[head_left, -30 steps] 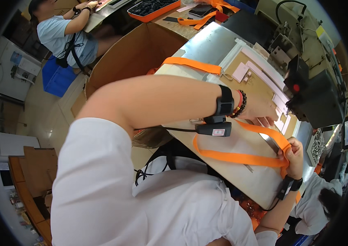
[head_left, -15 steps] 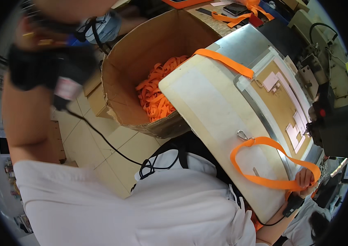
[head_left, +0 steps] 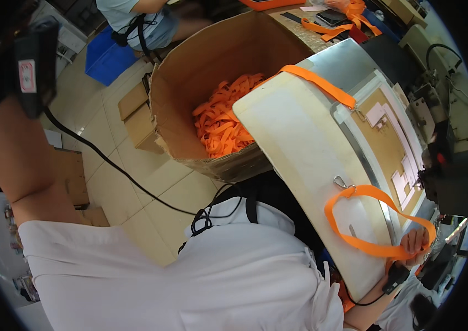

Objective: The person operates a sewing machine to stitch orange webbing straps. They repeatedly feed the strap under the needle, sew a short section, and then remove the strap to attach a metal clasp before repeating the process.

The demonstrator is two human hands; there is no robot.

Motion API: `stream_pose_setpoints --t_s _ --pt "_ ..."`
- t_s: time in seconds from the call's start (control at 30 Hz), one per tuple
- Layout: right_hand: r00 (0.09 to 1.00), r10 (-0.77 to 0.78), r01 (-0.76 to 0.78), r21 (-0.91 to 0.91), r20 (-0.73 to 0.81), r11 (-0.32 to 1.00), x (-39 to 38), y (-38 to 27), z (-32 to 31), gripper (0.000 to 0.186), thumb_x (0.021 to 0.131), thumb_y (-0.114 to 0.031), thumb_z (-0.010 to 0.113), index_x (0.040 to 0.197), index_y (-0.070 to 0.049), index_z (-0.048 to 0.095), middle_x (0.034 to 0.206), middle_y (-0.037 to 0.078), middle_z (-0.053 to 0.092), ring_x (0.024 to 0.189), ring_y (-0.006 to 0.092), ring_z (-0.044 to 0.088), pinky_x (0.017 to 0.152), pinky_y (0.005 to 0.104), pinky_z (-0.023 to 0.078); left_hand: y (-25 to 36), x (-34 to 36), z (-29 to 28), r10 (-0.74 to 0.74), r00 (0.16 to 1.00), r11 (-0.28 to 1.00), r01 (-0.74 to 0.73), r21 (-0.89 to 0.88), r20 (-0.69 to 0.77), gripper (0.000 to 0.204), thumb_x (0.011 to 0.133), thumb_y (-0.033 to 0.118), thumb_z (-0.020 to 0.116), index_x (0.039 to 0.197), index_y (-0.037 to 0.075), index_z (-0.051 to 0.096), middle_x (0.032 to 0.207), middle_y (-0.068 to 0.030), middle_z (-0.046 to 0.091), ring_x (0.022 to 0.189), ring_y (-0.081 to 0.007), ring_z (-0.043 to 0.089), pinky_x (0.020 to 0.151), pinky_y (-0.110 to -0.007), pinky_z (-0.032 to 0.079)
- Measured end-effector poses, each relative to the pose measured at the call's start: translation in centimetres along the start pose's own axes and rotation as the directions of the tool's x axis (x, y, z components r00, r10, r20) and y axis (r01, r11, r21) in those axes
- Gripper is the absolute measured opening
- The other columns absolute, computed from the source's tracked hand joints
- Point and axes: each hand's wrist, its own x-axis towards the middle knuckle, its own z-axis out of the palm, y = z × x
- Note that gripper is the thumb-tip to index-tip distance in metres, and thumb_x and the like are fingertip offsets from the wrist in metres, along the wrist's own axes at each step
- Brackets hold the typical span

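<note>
At the right edge of the pale worktable (head_left: 283, 118), my right hand (head_left: 413, 243) has its fingers closed on an orange strap (head_left: 350, 237). The strap curves in a loop over the tabletop, and a metal swivel clip (head_left: 340, 182) lies at its far end. My left arm (head_left: 16, 149) is raised at the upper left, with a black device (head_left: 29, 77) strapped to the wrist. The left hand is lost in the dark rim, so its fingers cannot be made out. A second orange strap (head_left: 319, 85) with a clip lies across the table's far part.
A large cardboard box (head_left: 181, 69) beyond the table holds a heap of orange straps (head_left: 223, 118). A sewing machine (head_left: 449, 171) stands at the right. A black cable (head_left: 118, 168) hangs from my left wrist to my waist. A person (head_left: 135, 16) sits near a blue bin (head_left: 107, 58).
My left arm has swung farther left and away from the upper middle, uncovering the blue bin. The view has shifted slightly; my right hand stays on the strap.
</note>
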Motion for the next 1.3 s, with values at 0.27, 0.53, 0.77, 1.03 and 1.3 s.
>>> stream_pose_setpoints --t_s 0.27,0.53,0.77,1.03,1.3 --pt "0.894 0.014 -0.305 -0.587 -0.448 0.750 1.1 1.1 1.5 0.033 0.094 -0.037 0.060 0.101 -0.007 0.051 0.071 -0.002 0.047 0.054 0.0040 0.044 0.047 0.0159 0.036 4.5 2.5 -1.6 0.111 0.984 0.964 -0.141 -0.226 -0.141 0.023 0.092 0.019 0.058 0.107 0.002 0.064 0.076 -0.0025 0.063 0.069 -0.0110 0.059 0.069 -0.024 0.050" --pt "0.842 -0.131 -0.403 -0.772 -0.523 0.491 1.9 2.3 2.8 0.024 0.097 -0.018 0.056 0.114 0.000 0.057 0.089 0.003 0.062 0.071 0.0037 0.055 0.060 0.0136 0.041 8.9 6.5 -3.3 0.216 0.914 0.674 -0.394 -0.624 -0.343 0.023 0.093 0.018 0.058 0.109 0.002 0.063 0.076 -0.0029 0.062 0.067 -0.0109 0.059 0.067 -0.024 0.050" --pt "0.923 -0.253 -0.307 -0.951 -0.291 -0.027 2.9 2.4 4.8 0.031 0.084 -0.006 0.064 0.114 0.001 0.058 0.110 0.011 0.063 0.102 0.0240 0.060 0.090 0.0335 0.045 8.4 10.5 -1.7 0.202 0.880 0.510 -0.469 -0.721 -0.430 0.023 0.092 0.019 0.058 0.107 0.002 0.063 0.075 -0.0020 0.061 0.067 -0.0106 0.058 0.067 -0.024 0.050" --pt "0.942 -0.284 -0.052 -0.759 0.178 -0.649 3.4 1.3 8.2 0.031 0.076 -0.013 0.072 0.103 -0.002 0.061 0.109 0.012 0.062 0.101 0.0306 0.057 0.089 0.0415 0.040 7.3 14.4 4.1 -0.101 0.906 0.566 -0.287 -0.773 -0.411 0.017 0.089 0.022 0.064 0.090 0.005 0.065 0.069 0.0024 0.057 0.061 -0.0047 0.053 0.059 -0.019 0.044" --pt "0.945 -0.068 0.304 -0.937 0.319 -0.171 6.6 2.8 20.5 0.037 0.072 -0.015 0.080 0.104 -0.004 0.064 0.101 0.011 0.066 0.091 0.0295 0.062 0.081 0.0377 0.047 11.3 16.8 6.5 -0.081 0.906 0.339 -0.367 -0.866 -0.415 0.016 0.088 0.019 0.064 0.088 0.003 0.063 0.067 0.0016 0.054 0.061 -0.0073 0.050 0.062 -0.022 0.042"
